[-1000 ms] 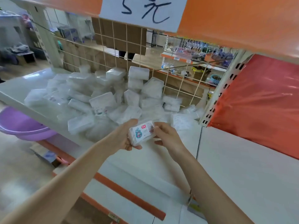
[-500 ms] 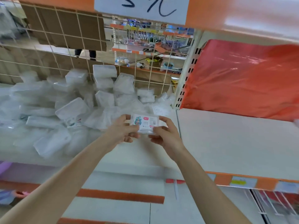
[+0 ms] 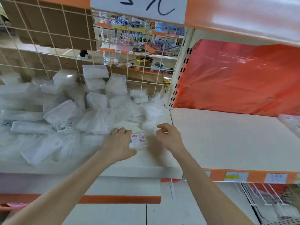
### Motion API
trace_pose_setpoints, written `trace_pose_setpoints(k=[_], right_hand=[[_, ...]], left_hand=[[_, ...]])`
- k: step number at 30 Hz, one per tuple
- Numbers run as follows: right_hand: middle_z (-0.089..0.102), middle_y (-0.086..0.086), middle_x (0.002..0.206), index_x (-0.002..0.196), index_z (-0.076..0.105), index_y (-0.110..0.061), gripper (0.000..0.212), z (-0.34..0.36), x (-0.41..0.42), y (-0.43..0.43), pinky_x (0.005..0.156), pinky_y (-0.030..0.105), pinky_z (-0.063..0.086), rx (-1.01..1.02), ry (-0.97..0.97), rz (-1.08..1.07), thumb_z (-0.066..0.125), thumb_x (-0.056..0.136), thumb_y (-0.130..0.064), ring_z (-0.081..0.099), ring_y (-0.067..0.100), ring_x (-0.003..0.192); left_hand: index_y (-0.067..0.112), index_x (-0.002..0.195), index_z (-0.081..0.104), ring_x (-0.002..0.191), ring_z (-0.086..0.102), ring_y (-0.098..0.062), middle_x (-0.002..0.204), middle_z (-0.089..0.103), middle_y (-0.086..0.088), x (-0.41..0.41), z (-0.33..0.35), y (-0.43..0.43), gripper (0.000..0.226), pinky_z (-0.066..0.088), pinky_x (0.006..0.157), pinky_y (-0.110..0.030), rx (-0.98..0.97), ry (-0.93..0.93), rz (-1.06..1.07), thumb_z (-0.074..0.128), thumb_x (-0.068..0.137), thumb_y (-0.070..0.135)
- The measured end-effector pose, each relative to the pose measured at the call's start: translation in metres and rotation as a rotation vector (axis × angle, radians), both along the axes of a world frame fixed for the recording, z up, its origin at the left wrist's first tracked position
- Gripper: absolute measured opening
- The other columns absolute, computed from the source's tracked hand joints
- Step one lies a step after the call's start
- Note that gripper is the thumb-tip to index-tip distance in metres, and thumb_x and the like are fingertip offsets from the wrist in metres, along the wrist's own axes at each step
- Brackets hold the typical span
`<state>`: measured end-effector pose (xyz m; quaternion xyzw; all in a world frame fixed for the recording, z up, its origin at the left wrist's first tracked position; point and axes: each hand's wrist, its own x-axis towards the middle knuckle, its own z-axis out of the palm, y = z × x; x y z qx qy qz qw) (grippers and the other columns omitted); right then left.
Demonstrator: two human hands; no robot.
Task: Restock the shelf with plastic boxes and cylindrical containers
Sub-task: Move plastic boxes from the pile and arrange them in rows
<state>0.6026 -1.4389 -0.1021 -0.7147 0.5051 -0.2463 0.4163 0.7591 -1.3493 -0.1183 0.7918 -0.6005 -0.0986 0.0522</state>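
holding labelled box on shelf with left hand, fingers curled over it; right hand loosely curled, empty (just beside). best laid flat, label up, by pile.

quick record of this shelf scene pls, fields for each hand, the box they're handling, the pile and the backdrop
left hand: grips the left end of the labelled box
labelled box: lies flat near the front of the white shelf, just ahead of the pile
right hand: right of the box, apart from it, fingers loosely curled, holding nothing
pile: clear plastic boxes heaped against the wire grid
backdrop right: orange plastic sheet
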Motion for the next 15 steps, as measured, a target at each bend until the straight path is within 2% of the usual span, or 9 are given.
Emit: trace_pose_setpoints(k=[2,4,6,8,11,13,15], right_hand=[[0.058,0.004,0.107,0.118,0.058,-0.012,0.031,0.004,0.005,-0.012,0.080,0.022,0.039,-0.091,0.023,-0.001,0.051,0.089,-0.013,0.054,0.015,0.089],[0.052,0.010,0.122,0.124,0.053,-0.011,0.036,0.008,0.011,-0.027,0.084,0.020,0.034,-0.205,0.072,-0.002,0.052,0.089,-0.012,0.051,0.020,0.105],[0.043,0.016,0.132,0.131,0.046,-0.010,0.045,0.012,0.020,-0.040,0.095,0.028,0.032,-0.292,0.116,-0.004,0.054,0.088,-0.014,0.042,0.029,0.121],[0.032,0.019,0.141,0.139,0.035,-0.013,0.059,0.017,0.032,-0.051,0.102,0.038,0.029,-0.289,0.170,0.016,0.058,0.086,-0.023,0.032,0.036,0.128],[0.025,0.018,0.144,0.144,0.023,-0.020,0.076,0.017,0.050,-0.059,0.103,0.045,0.029,-0.234,0.319,0.058,0.063,0.082,-0.039,0.026,0.038,0.131],[0.027,0.018,0.141,0.143,0.022,-0.022,0.077,0.014,0.057,-0.060,0.100,0.043,0.032,-0.216,0.364,0.066,0.064,0.080,-0.040,0.030,0.038,0.127],[0.033,0.016,0.137,0.141,0.026,-0.022,0.075,0.012,0.057,-0.062,0.096,0.040,0.034,-0.233,0.338,0.058,0.064,0.079,-0.037,0.037,0.036,0.122]], left_hand=[[0.018,0.141,0.028,0.128,0.029,-0.022,0.138,0.034,0.000,0.003,0.001,0.002,0.076,0.030,0.105,-0.031,-0.034,0.055,0.005,0.059,0.079,0.047],[0.020,0.141,0.030,0.129,0.029,-0.020,0.140,0.031,0.002,0.004,0.008,0.003,0.070,0.034,0.104,-0.035,-0.113,0.145,0.015,0.058,0.082,0.045],[0.020,0.140,0.033,0.127,0.033,-0.017,0.139,0.032,0.003,0.004,0.015,0.001,0.061,0.037,0.101,-0.035,-0.205,0.201,0.013,0.056,0.086,0.038],[0.019,0.137,0.037,0.124,0.037,-0.017,0.138,0.035,0.002,0.003,0.023,-0.002,0.053,0.036,0.099,-0.030,-0.285,0.223,0.007,0.054,0.089,0.033],[0.016,0.136,0.039,0.114,0.047,-0.019,0.137,0.037,0.000,0.000,0.030,-0.008,0.051,0.030,0.088,-0.018,-0.324,0.240,0.004,0.054,0.089,0.028],[0.017,0.136,0.040,0.104,0.052,-0.020,0.137,0.037,0.002,-0.002,0.032,-0.011,0.050,0.027,0.079,-0.014,-0.326,0.259,0.011,0.054,0.089,0.028],[0.018,0.137,0.039,0.108,0.051,-0.019,0.137,0.036,0.002,-0.004,0.033,-0.014,0.050,0.030,0.084,-0.016,-0.332,0.263,0.004,0.054,0.089,0.028]])
